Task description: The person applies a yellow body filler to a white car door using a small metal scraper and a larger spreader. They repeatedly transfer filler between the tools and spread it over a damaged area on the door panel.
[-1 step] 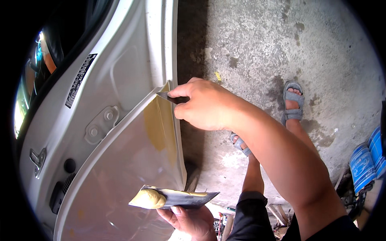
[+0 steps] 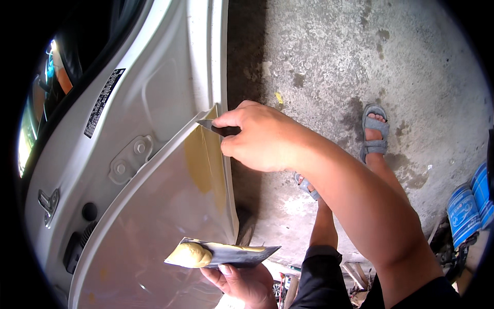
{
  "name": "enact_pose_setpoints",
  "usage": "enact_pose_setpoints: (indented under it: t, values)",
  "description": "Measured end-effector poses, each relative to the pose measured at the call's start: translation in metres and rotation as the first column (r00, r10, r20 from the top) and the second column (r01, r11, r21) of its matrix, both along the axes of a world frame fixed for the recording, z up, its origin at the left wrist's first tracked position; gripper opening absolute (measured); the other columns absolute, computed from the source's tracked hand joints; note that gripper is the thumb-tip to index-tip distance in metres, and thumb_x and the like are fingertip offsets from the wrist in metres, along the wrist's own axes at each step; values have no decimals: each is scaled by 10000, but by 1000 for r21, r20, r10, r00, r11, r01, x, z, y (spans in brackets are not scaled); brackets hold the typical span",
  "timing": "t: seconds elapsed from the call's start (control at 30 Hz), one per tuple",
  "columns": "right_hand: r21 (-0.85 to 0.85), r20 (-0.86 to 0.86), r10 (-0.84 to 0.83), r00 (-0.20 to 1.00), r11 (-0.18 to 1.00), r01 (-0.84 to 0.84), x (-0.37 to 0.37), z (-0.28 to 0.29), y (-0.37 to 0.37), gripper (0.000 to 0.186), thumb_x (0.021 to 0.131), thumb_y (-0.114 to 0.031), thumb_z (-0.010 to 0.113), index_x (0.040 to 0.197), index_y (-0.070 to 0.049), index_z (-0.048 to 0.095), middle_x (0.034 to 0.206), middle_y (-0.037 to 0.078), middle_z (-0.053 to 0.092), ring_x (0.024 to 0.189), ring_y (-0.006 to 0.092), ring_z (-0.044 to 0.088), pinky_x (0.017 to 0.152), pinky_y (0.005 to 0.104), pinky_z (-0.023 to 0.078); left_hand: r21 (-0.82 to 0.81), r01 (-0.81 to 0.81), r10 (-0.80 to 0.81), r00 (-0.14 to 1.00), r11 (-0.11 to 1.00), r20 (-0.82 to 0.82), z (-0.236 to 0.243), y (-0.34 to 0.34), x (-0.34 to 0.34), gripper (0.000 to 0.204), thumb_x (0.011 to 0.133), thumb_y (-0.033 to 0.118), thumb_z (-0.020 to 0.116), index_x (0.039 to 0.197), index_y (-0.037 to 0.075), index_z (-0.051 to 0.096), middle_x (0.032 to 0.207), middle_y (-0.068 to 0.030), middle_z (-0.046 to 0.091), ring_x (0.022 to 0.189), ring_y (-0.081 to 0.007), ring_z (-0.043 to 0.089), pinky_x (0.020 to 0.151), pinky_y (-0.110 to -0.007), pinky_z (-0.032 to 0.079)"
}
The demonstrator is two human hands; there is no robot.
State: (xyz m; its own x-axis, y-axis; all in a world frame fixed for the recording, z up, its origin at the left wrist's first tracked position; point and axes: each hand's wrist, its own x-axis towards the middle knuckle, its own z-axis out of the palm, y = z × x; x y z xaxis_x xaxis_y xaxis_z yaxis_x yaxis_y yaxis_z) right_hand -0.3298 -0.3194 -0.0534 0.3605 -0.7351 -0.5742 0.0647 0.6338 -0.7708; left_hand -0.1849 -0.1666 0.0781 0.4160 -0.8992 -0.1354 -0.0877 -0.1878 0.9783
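My right hand (image 2: 262,135) pinches a small dark putty knife (image 2: 216,127). Its blade tip rests at the folded upper edge of a white car door (image 2: 149,221), where yellow filler putty (image 2: 201,159) is smeared in a tapering patch along the crease. Below, my left hand (image 2: 242,286) holds a flat dark mixing plate (image 2: 234,256) from underneath, thumb against its near side. A thick lump of yellow putty (image 2: 189,255) sits on the plate's left end, and a thin streak runs along its far edge. My right palm and most of the knife's grip end are hidden.
Left of the door stands the white car body with a bolted hinge plate (image 2: 129,158) and a metal latch loop (image 2: 48,207). Stained concrete floor (image 2: 319,56) lies to the right, under my sandalled feet (image 2: 375,131). A blue package (image 2: 464,208) and clutter are at lower right.
My right hand has shifted slightly down and left, taking the putty knife's tip a little left across the door's edge. My left hand and the plate look unmoved.
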Motion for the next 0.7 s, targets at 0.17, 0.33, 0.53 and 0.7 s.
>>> enact_pose_setpoints:
  t: [0.17,0.33,0.53,0.7]
  values:
    - [-210,214,-78,974,970,124,-10,27,30,455,838,-161,597,1265,-8,572,1257,174,526,1171,302,534,992,347,422,77,-88,83,994,993,65,9,-1,1,512,921,146,586,1392,126,386,1407,-106,450,1242,-259,474,1074,-450,374]
    - [-352,706,-17,708,859,372,-25,36,89,490,857,-182,590,1314,-12,541,1306,188,497,1219,304,494,1028,377,392,116,-6,20,992,993,-127,13,-16,-8,468,949,122,512,1397,107,374,1401,-128,449,1238,-294,475,1074,-478,370]
    - [-599,-45,76,996,796,-88,-45,36,149,511,769,-60,645,1277,-85,598,1325,145,503,1223,283,500,1007,377,419,65,-19,26,995,998,-95,34,-29,-26,490,961,127,518,1405,42,329,1334,-148,477,1215,-259,485,1067,-441,366]
    - [-75,330,-338,881,921,381,-83,62,175,412,895,-3,555,1303,43,523,1216,117,600,1015,138,586,864,266,468,-40,0,-8,981,999,-194,61,-19,-27,413,966,87,497,1357,68,366,1330,-113,490,1207,-241,501,1062,-446,384]
